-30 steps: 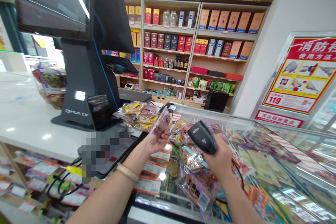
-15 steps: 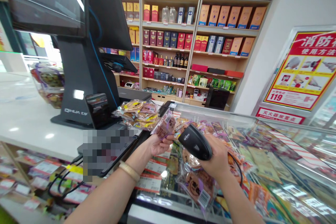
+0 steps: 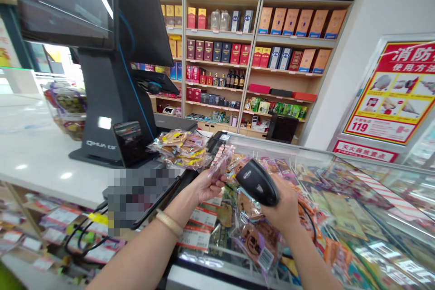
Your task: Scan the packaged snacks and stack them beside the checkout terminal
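Note:
My left hand [image 3: 208, 186], with a bracelet on the wrist, pinches a clear-and-purple snack packet [image 3: 220, 163], now seen nearly edge-on. Close to its right, my right hand [image 3: 282, 204] is wrapped round a black barcode scanner [image 3: 257, 182], whose head points toward the packet without touching it. Behind the left hand lies a pile of wrapped snack packets [image 3: 183, 145] with yellow and brown contents. Under the scanner, larger packets of round brown snacks [image 3: 253, 240] rest on the glass counter. The scanner's grip is hidden by my fingers.
A black point-of-sale terminal [image 3: 105, 99] stands on the white counter [image 3: 37, 154] at left. A phone-like device [image 3: 158, 204] and cables sit before it. Orange snack packs [image 3: 335, 258] lie at right. Behind are shelves of boxes [image 3: 217, 52] and a red-and-yellow sign [image 3: 390, 95].
The packet in my left hand has turned from its barcode side to nearly edge-on. My right hand and the scanner have shifted slightly right in view.

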`<state>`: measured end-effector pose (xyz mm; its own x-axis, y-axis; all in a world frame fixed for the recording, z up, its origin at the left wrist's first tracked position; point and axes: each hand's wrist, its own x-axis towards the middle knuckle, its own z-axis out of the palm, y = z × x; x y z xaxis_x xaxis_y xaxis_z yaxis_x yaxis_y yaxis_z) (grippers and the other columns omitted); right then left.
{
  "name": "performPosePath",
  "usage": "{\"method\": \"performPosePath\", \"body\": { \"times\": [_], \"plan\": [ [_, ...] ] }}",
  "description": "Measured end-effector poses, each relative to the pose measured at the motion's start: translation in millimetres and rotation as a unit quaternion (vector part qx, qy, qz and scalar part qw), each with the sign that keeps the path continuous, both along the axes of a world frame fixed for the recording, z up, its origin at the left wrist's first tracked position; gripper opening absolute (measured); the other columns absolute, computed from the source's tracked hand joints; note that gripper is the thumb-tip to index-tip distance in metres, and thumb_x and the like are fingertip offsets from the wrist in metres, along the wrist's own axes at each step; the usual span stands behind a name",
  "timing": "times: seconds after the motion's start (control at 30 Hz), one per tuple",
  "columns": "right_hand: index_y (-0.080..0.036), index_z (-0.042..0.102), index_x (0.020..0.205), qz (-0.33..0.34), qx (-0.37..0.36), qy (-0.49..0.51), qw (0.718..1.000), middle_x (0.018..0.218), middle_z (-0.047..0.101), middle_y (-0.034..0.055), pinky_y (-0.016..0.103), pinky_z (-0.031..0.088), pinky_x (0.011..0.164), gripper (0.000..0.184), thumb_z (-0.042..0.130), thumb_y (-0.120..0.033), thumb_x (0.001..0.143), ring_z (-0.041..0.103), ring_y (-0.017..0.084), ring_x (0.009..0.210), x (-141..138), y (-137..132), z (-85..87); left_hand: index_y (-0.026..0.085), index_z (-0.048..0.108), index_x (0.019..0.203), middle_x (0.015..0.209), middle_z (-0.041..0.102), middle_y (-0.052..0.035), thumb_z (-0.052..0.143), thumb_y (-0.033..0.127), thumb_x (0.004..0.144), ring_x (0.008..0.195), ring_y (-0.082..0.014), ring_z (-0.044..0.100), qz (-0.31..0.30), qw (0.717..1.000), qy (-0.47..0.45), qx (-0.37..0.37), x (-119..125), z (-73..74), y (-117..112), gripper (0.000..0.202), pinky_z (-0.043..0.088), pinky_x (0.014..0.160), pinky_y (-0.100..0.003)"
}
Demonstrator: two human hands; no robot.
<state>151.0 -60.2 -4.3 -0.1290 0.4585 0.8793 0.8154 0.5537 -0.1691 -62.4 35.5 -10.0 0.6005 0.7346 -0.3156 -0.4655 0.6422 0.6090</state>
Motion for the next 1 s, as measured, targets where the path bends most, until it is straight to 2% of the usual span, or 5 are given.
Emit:
{"method": "performPosePath", "body": {
  "times": [0.23, 0.33, 0.57, 0.8, 1.0],
  "plan": [
    [-0.022, 0.056, 0.086, -0.001, 0.038, -0.001, 0.999, 0.076, 0.062, 0.0039, 0.03, 0.043, 0.061, 0.009, 0.055, -0.027, 0.078, 0.058, 0.02, 0.069, 4, 3, -1.8, 0.012, 0.063, 0.087, 0.063, 0.059, -0.0002, 0.057, 0.018, 0.091, 0.039, -0.0025, 0.047, 0.092, 0.992, -0.048, 0.073, 5, 22.4, -12, 0.009, 0.028, 0.029, -0.007],
    [-0.022, 0.056, 0.085, 0.0, 0.043, -0.004, 0.999, 0.075, 0.061, 0.003, 0.029, 0.042, 0.06, 0.008, 0.055, -0.026, 0.078, 0.057, 0.019, 0.068, 4, 3, -1.0, 0.012, 0.063, 0.091, 0.071, 0.064, -0.0025, 0.059, 0.016, 0.089, 0.049, -0.0054, 0.057, 0.228, 0.962, -0.061, 0.14, 1, 29.7, -8, 0.006, 0.039, 0.035, -0.009],
    [-0.021, 0.055, 0.084, 0.001, 0.035, -0.004, 0.999, 0.073, 0.058, 0.0024, 0.029, 0.04, 0.06, 0.009, 0.056, -0.029, 0.081, 0.054, 0.018, 0.067, 2, 2, -0.4, 0.026, 0.051, 0.122, 0.129, 0.056, -0.0055, 0.063, 0.014, 0.08, 0.096, -0.0143, 0.064, 0.608, 0.716, 0.054, 0.339, -35, 43.5, 21, 0.045, 0.061, 0.072, -0.026],
    [-0.021, 0.055, 0.083, 0.004, 0.036, -0.008, 0.999, 0.07, 0.056, 0.0013, 0.028, 0.038, 0.058, 0.009, 0.056, -0.03, 0.081, 0.053, 0.017, 0.065, 3, 2, 1.4, 0.028, 0.044, 0.129, 0.121, 0.056, -0.0051, 0.056, 0.009, 0.079, 0.099, -0.0112, 0.061, 0.635, 0.704, 0.08, 0.309, -58, 41.0, 42, 0.055, 0.058, 0.086, -0.03],
    [-0.021, 0.055, 0.083, -0.001, 0.047, -0.008, 0.999, 0.072, 0.058, 0.002, 0.029, 0.04, 0.059, 0.007, 0.055, -0.028, 0.081, 0.054, 0.018, 0.066, 4, 2, 0.5, 0.022, 0.041, 0.121, 0.091, 0.057, 0.0002, 0.063, 0.011, 0.074, 0.078, -0.0106, 0.062, 0.662, 0.673, 0.159, 0.288, -66, 27.5, 49, 0.053, 0.057, 0.074, -0.03]
  ]
}}
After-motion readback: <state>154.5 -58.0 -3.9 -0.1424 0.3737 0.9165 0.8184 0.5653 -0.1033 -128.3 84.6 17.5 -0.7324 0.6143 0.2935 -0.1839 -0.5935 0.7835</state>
